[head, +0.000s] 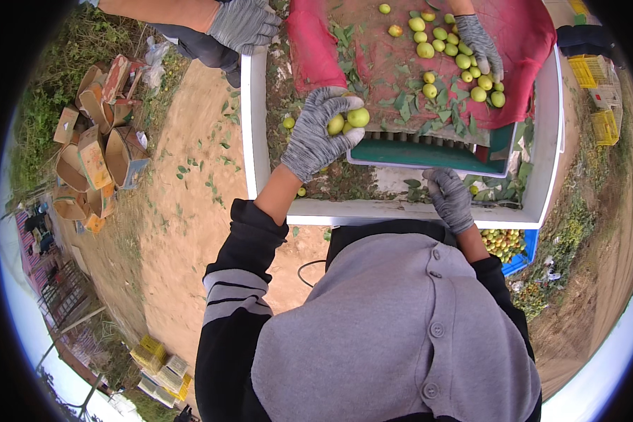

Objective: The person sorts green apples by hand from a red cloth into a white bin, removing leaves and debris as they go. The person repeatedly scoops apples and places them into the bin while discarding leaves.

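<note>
My left hand (322, 134), in a grey knit glove, is closed around several yellow-green fruits (357, 117) above the left front of a red cloth (369, 68). Just right of it is a green chute (427, 154) with a pale rim and a row of slats or rollers along its far side. My right hand (451, 200), also gloved, has curled fingers at the chute's near rim, over the front wall of a white-walled bin (380, 211). Whether it grips anything is hidden. More fruits (463, 61) lie loose on the cloth among leaves (403, 105).
Opposite me, a co-worker's gloved hand (479, 47) touches fruits; another gloved hand (245, 26) rests on the bin's left corner. A blue crate of fruit (530, 248) stands below right. Cardboard boxes (97, 153) and yellow crates (150, 353) stand on the ground at left.
</note>
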`<move>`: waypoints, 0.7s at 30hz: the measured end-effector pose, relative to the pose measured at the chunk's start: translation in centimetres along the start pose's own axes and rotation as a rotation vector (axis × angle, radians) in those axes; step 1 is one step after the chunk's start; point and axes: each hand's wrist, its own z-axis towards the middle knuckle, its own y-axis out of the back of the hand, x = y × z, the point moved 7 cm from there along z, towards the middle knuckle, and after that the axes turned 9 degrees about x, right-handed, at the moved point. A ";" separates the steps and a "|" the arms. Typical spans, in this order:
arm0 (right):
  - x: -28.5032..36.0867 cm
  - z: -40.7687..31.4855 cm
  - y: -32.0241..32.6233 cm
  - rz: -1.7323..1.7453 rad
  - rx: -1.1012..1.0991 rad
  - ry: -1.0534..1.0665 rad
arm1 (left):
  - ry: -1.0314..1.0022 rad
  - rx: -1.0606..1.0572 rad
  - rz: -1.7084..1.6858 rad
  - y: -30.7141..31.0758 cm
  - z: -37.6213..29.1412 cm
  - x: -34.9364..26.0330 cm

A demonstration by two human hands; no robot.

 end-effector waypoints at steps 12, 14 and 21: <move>0.0 -0.5 0.5 0.025 -0.038 0.030 | 0.488 0.672 0.390 -5.7 -9.3 8.0; 0.9 -0.1 0.2 0.046 -0.005 0.029 | 0.596 0.586 0.402 -4.6 -9.3 8.4; 4.5 2.7 -5.0 1.589 0.266 -0.377 | 0.113 0.322 -0.248 -2.8 -3.5 -4.4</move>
